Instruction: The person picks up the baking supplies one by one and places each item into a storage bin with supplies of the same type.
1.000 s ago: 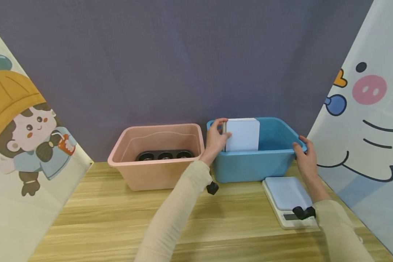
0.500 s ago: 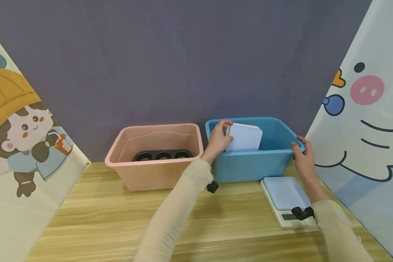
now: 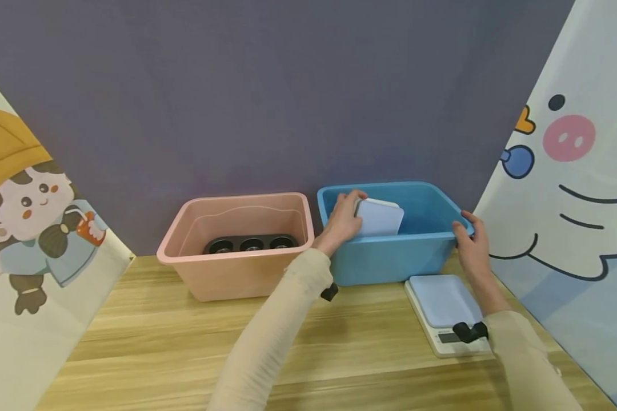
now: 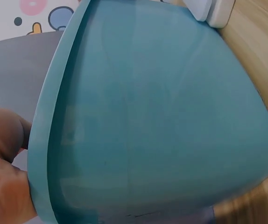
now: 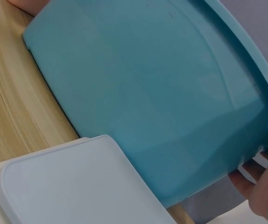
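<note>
In the head view my left hand reaches over the left end of the blue bin and grips a flat white rectangular slab by its left edge. The slab leans inside the bin, its lower part hidden behind the front wall; its exact kind I cannot tell. My right hand holds the bin's right rim, thumb inside and fingers over the outer side. In the left wrist view the left hand shows at the bin's rim. The right wrist view has the right hand at the bin's right end.
A white kitchen scale lies on the wooden table in front of the blue bin, under the right forearm. Left of that bin stands a pink bin with a dark muffin pan inside. Cartoon-printed panels flank the table; a grey wall is behind.
The white slab has tilted clockwise and sunk lower into the blue bin, with the left hand following it. The right hand stays on the rim. The whole view has shifted slightly.
</note>
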`<state>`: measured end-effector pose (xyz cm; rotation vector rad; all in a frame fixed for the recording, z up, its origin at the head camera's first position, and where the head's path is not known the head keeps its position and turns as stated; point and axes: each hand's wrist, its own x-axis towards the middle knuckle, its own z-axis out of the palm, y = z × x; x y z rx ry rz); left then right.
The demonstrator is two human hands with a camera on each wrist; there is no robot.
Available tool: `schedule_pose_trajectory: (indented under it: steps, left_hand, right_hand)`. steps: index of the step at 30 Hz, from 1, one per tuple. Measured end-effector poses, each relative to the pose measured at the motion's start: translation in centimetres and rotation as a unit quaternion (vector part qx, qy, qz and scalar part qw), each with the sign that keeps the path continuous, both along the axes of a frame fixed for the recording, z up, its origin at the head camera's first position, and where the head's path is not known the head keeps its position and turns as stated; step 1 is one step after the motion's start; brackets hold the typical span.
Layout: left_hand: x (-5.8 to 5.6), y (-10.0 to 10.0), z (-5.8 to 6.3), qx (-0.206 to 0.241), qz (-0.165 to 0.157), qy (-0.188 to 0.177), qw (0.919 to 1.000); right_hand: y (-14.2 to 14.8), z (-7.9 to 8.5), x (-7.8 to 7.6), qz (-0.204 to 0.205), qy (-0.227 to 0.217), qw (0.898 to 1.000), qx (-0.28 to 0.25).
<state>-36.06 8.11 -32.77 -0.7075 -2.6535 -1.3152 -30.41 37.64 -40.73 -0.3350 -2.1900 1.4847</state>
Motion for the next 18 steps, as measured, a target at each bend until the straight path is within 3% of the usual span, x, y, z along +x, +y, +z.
schedule_pose_trajectory:
  steps: [6, 13, 18]
  left_hand:
    - [0.37, 0.19, 0.26, -0.047, -0.001, -0.017, 0.9988]
    - [0.54, 0.06, 0.53, -0.156, 0.058, 0.030, 0.9856]
    - [0.69, -0.17, 0.60, -0.188, 0.061, 0.050, 0.9789]
  right_hand:
    - [0.09, -0.16, -0.19, 0.001, 0.009, 1.000, 0.000]
    - [0.09, -0.25, -0.15, 0.001, 0.014, 1.000, -0.006]
    - [0.09, -0.26, -0.12, -0.002, 0.016, 1.000, -0.004]
